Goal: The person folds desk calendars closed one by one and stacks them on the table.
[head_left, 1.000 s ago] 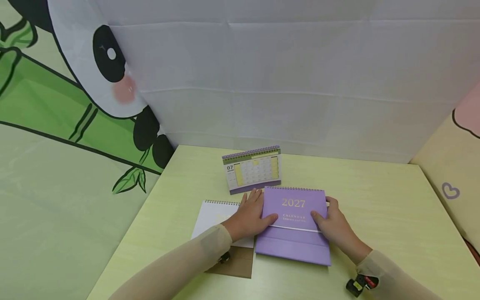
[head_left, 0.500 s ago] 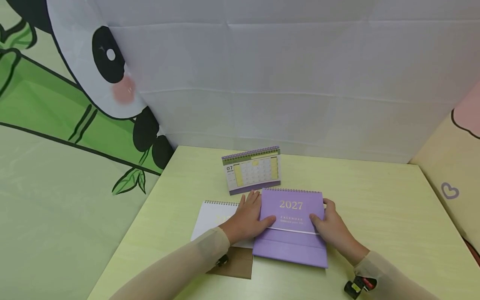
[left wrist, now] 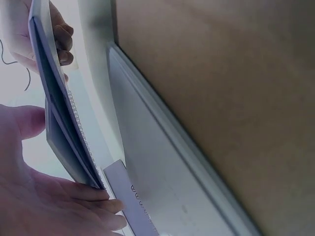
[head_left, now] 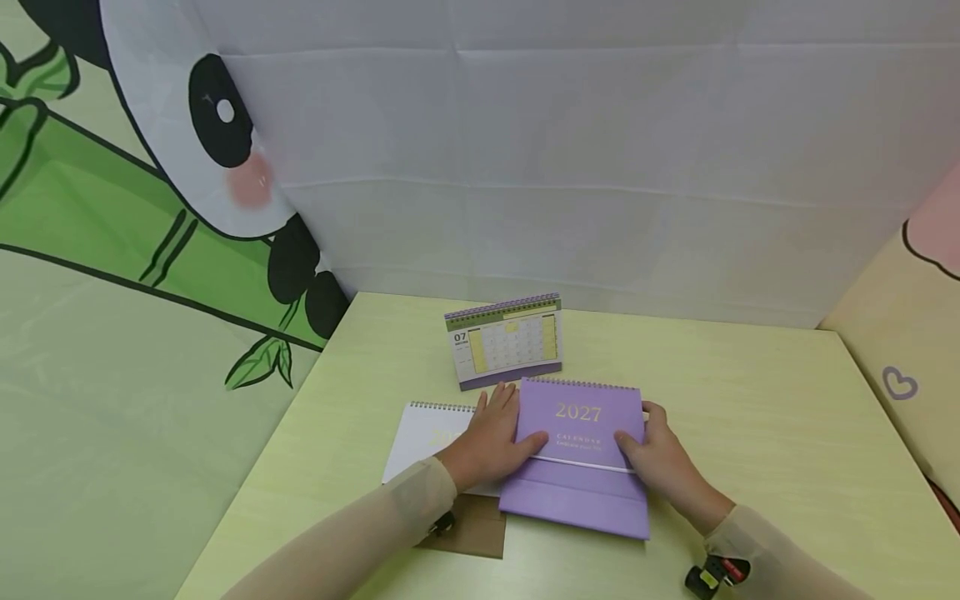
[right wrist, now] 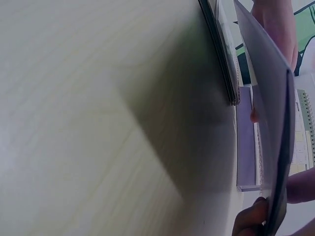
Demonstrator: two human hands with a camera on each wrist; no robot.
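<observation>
A purple desk calendar point(head_left: 577, 433) with 2027 on its cover is held by both hands, raised off the table and tilted. My left hand point(head_left: 491, 442) holds its left edge, thumb on the cover, fingers stretched along the edge and partly behind. On the right edge, my right hand point(head_left: 667, 458) pinches it between the thumb in front and curled fingers point(right wrist: 251, 216) behind. Below and left lies a white spiral calendar point(head_left: 420, 437) with a brown base point(head_left: 476, 533), partly hidden by my left arm and the purple calendar.
Behind the hands, a calendar point(head_left: 506, 346) stands open on the pale yellow table point(head_left: 765, 400), showing page 07. A white cloth backdrop point(head_left: 600, 167) rises past the far table edge. Printed panels flank the table, with a panda on the left one point(head_left: 247, 183).
Both hands have shifted the purple calendar slightly left and toward me, so it covers a little more of the white calendar. The standing calendar has stayed in place.
</observation>
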